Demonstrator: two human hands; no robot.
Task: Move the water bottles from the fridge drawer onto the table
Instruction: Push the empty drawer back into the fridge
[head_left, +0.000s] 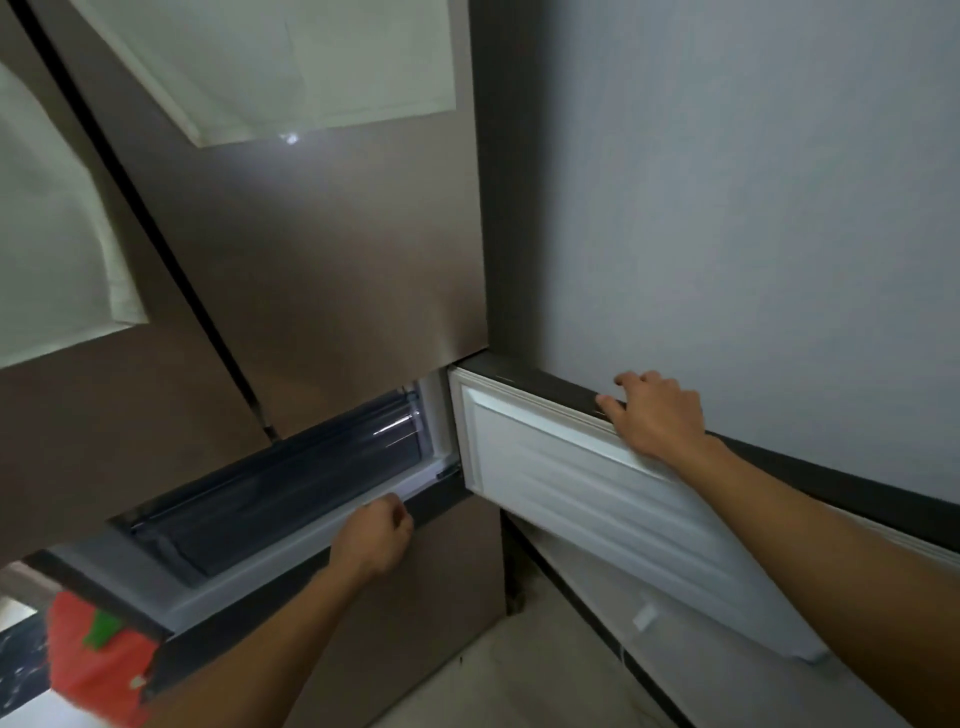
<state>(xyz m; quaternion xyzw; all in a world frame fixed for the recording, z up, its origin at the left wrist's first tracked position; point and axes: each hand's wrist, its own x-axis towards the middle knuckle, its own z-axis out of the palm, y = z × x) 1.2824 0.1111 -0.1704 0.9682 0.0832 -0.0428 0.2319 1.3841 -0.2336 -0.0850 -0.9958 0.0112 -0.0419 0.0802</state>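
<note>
The brown fridge (322, 270) fills the view. A lower compartment stands open, and inside it lies a dark, see-through drawer (280, 493). I cannot see any water bottles in it. My left hand (374, 538) is closed on the white top rim of the brown front panel (291, 551) before the drawer. My right hand (654, 415) lies over the dark top edge of the open lower door (597, 493), fingers curled on it. That door has swung out to the right and shows its white ribbed inner side. No table is in view.
A pale grey wall (753, 208) stands right of the fridge. Below the open door is light floor (519, 670). A red object with a green patch (98, 649) hangs at the lower left corner. White sheets (270, 62) are stuck on the upper doors.
</note>
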